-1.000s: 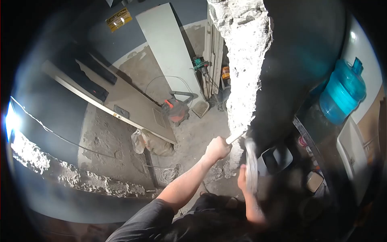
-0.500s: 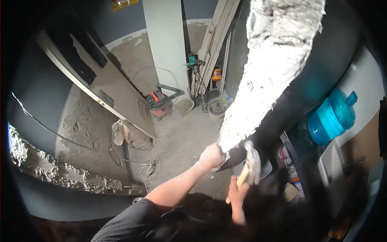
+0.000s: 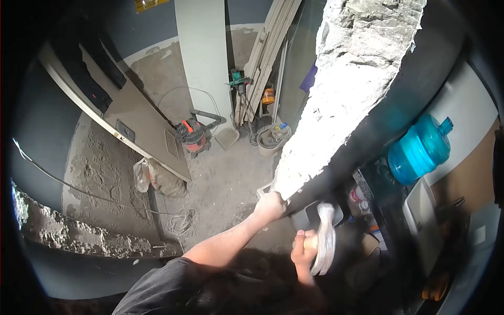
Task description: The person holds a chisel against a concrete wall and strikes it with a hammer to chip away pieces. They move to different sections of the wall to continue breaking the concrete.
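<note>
A rough, brightly lit wall edge [image 3: 346,89] of bare plaster runs down from the top to the centre. My left hand [image 3: 270,206] is closed at its lower end; what the fingers hold there is too small to make out. Lower right of it, my right hand [image 3: 304,249] is wrapped round the light wooden handle of a hammer [image 3: 325,240]. The hammer's head, whitish and a little blurred, is apart from the wall edge and from my left hand.
A red and black vacuum [image 3: 193,137], a dustpan [image 3: 227,138] and a bucket [image 3: 273,139] stand on the dusty floor. Sacks [image 3: 160,178] and coiled cable [image 3: 181,222] lie at left. A blue water bottle [image 3: 420,149] stands at right beside a basin [image 3: 420,207].
The hammer's head has tilted and dropped lower, away from the wall edge, with my right hand still round the handle. The whole view has shifted slightly left.
</note>
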Motion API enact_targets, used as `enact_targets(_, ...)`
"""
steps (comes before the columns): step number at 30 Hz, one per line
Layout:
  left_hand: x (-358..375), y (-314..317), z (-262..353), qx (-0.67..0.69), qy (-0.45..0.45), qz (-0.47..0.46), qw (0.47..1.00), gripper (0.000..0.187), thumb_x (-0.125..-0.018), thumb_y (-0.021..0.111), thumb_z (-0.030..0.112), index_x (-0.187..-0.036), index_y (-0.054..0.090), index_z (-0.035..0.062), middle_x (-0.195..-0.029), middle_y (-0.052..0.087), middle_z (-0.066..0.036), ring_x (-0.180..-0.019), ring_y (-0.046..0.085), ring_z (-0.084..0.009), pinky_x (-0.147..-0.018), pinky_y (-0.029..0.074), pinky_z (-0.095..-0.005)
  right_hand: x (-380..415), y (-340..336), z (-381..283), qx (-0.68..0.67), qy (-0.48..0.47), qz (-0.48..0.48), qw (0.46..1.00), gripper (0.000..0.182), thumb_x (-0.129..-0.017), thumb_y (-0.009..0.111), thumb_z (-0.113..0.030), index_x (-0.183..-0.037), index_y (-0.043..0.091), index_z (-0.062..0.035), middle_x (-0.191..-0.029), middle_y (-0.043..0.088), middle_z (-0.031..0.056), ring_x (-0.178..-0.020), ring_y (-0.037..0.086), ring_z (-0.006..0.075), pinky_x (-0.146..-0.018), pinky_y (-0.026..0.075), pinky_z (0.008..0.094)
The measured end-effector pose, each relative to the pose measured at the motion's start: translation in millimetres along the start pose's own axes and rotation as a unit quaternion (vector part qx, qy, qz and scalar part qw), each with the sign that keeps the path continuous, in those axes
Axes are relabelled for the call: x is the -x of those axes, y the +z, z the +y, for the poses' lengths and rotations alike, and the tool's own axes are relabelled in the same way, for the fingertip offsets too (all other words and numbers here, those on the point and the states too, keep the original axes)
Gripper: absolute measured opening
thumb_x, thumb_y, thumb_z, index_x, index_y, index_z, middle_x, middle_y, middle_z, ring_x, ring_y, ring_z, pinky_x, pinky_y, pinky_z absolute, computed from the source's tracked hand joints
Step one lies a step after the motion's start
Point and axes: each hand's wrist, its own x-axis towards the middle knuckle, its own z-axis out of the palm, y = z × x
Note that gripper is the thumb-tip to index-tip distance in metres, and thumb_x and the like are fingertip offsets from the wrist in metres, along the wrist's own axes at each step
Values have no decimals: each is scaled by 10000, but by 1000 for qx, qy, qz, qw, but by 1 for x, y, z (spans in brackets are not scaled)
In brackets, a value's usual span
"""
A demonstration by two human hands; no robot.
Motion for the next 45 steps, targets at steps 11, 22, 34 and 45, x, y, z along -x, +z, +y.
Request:
enact_targets(11,-7,6,-16,16,13,20,1000,286,-815,622,243,-792,680,-35,-735,615,-308,-794,629,-477,-723,528,-505,1,1,10,-46,-66,33,996,178,-907,570,-46,-738,517,-23,-612,516,35,-533,502,159,-523,413,312)
enact_targets(22,-7,8,-12,40,-28,30,998,328,-791,645,253,-795,667,-74,-738,612,-328,-783,647,-472,-720,528,-503,-4,26,17,60,7,-7,998,245,-886,605,-160,-771,628,55,-733,638,254,-729,640,434,-716,481,527)
enact_targets(34,-1,5,-3,13,-72,7,997,348,-811,645,281,-846,689,-62,-846,660,-305,-874,663,-443,-799,542,-488,12,43,51,60,122,-49,990,302,-922,604,-229,-789,580,41,-632,583,120,-574,565,247,-593,455,405)
enact_targets(45,-9,-4,-24,55,-56,-31,996,336,-810,638,286,-883,697,-36,-837,651,-308,-858,658,-441,-775,532,-476,-5,-11,-37,-71,-68,16,995,201,-925,594,-110,-755,582,-4,-770,593,166,-653,581,298,-626,492,412)
